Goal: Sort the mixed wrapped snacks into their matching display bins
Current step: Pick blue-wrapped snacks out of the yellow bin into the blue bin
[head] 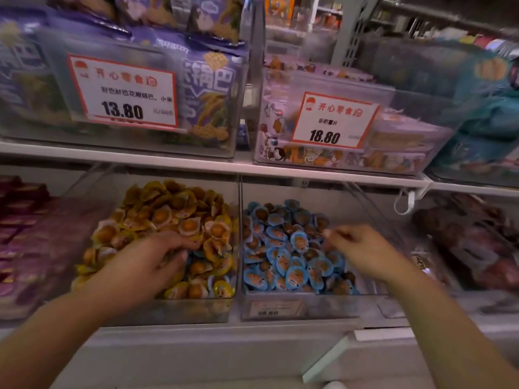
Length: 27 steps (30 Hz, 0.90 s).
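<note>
Left hand at 8 o'clock, fingers curled into yellow-wrapped snacks; right hand at 3 o'clock over blue-wrapped snacks, grip blurred, cannot tell

On the lower shelf, two clear bins stand side by side, the left bin and the right bin touching along a shared wall. The left hand rests in the left bin's snack pile; the right hand is above the right bin's pile. Directly above, on the upper shelf, stand two further bins, each with a price card in front.
</note>
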{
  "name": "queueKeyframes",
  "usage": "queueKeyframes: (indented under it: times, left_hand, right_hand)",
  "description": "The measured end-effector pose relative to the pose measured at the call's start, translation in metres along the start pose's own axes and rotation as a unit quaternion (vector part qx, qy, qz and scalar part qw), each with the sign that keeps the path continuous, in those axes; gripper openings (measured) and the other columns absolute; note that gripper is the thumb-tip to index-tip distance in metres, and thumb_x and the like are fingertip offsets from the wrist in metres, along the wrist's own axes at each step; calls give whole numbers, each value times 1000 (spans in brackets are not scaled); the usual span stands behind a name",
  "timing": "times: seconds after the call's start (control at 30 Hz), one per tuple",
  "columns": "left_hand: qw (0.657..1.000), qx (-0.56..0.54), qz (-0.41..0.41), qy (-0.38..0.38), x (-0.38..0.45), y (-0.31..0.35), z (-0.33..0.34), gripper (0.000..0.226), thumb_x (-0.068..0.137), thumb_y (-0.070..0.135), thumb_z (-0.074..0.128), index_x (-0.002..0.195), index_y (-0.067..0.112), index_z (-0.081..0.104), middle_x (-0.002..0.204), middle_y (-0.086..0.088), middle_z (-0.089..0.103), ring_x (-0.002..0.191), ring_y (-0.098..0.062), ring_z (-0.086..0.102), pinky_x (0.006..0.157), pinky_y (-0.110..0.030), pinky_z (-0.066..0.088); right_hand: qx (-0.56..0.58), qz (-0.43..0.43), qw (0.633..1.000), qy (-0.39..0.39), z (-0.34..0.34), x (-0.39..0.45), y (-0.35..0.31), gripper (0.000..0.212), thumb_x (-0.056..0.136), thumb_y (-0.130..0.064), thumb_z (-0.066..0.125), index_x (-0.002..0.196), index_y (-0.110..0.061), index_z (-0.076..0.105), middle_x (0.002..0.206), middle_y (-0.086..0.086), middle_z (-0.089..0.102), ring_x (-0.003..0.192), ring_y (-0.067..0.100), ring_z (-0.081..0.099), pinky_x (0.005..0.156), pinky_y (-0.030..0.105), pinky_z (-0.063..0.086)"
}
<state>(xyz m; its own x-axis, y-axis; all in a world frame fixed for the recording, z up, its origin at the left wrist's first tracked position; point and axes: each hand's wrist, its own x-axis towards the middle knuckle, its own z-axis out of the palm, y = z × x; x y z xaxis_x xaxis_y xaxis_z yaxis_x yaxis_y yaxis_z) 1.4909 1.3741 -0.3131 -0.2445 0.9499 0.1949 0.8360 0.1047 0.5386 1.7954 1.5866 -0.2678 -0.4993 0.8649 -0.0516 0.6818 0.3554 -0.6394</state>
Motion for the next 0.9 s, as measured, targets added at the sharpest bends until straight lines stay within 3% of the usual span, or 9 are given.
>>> queueKeyframes:
  times: [0.07,0.17,0.23,0.3,0.37,0.47,0.67,0.8,0.9]
  left_hand:
    - [1000,7,20,-16,9,0,5,26,93,25,64,107,47,65,108,35,58,103,11,56,85,-7,43]
    - [998,39,30,-37,21,0,16,28,92,30,65,118,39,66,115,24,60,107,2,57,93,-24,49]
    - [994,91,25,-52,26,-3,21,33,90,39,64,123,40,61,119,19,60,110,-3,57,95,-27,48]
    - [984,158,22,-73,29,-7,26,42,88,53,59,128,43,53,121,17,59,113,-8,55,95,-32,46]
    - [972,222,6,-81,30,-11,31,53,84,61,55,131,41,44,125,13,58,116,-15,53,96,-37,41]
    - [965,250,-25,-81,33,-19,33,67,78,69,56,130,31,35,128,8,57,118,-20,52,98,-40,35]
    - [953,267,1,-143,42,-27,25,72,82,80,38,136,32,47,135,9,49,120,-18,52,97,-39,38]
    - [942,280,-17,-187,46,-26,33,92,81,82,27,156,32,11,159,2,27,139,-23,37,110,-44,30]
    - [934,281,-29,-219,53,-22,39,95,79,82,29,156,34,1,165,0,11,145,-26,28,114,-47,23]
  right_hand:
    - [82,-36,991,98,12,-1,-10,22,99,-22,57,83,-28,71,77,-9,75,82,13,70,80,39,54]
    - [128,-123,975,131,43,-10,-35,18,96,-21,59,92,-36,69,87,-19,73,81,6,69,71,33,59]
    - [85,-223,965,113,68,-18,-55,17,93,-31,58,106,-38,67,105,-24,65,98,-2,62,83,17,52]
    - [18,-302,951,73,90,-23,-72,29,92,-36,53,118,-32,65,122,-21,57,120,-2,49,100,8,35]
    - [-52,-345,936,40,106,-23,-83,32,92,-33,56,121,-27,67,134,-16,53,137,7,33,113,15,24]
    - [-138,-353,925,30,116,-16,-86,30,88,-25,58,115,-23,71,141,-10,50,146,20,17,118,35,24]
    - [-124,-355,925,54,122,-10,-84,30,82,-23,55,108,-25,72,134,-12,53,145,21,22,113,33,25]
    - [-119,-356,924,69,127,-10,-84,31,83,-25,51,106,-25,72,131,-11,53,145,22,22,112,30,23]
    - [-111,-350,926,92,133,-11,-86,26,84,-24,53,102,-25,72,125,-11,54,143,23,24,112,31,27]
